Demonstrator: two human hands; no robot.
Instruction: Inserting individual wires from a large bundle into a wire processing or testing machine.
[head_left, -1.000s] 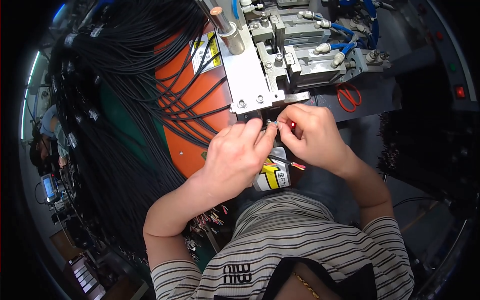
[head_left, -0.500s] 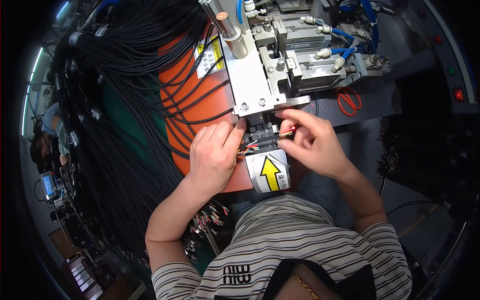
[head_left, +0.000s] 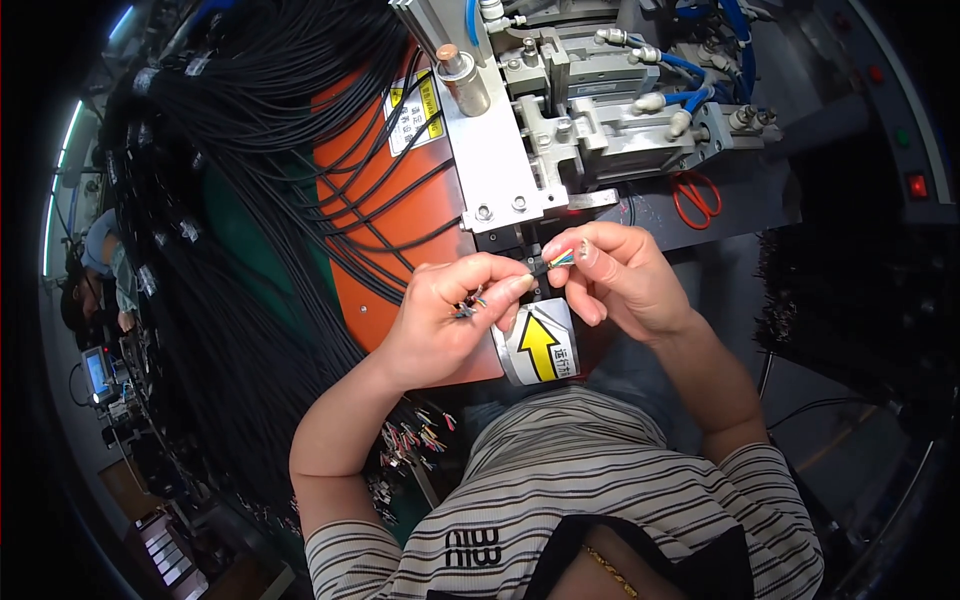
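Observation:
My left hand (head_left: pixel 445 315) pinches a black cable end (head_left: pixel 538 267) between thumb and forefinger, just in front of the machine's white metal plate (head_left: pixel 505 190). More stripped wire ends (head_left: pixel 470 302) poke out of its curled fingers. From the black cable fan several thin coloured wires (head_left: pixel 563 258), and my right hand (head_left: pixel 640 285) holds them between thumb and forefinger, its other fingers curled below. Both hands are over the black fixture (head_left: pixel 540 288), which they partly cover. Below it lies a white label (head_left: pixel 537 345) with a yellow arrow.
Metal clamps and air cylinders (head_left: pixel 625 150) with blue hoses stand behind my hands. Many black cables (head_left: pixel 270 130) hang to the left, some crossing an orange board (head_left: pixel 345 265). A red loop (head_left: pixel 697 200) lies at right. Another person (head_left: pixel 105 245) is at far left.
My left hand has moved right from the fixture's left side and now pinches the black cable. My right thumb and forefinger have closed on its coloured wires, above the fixture.

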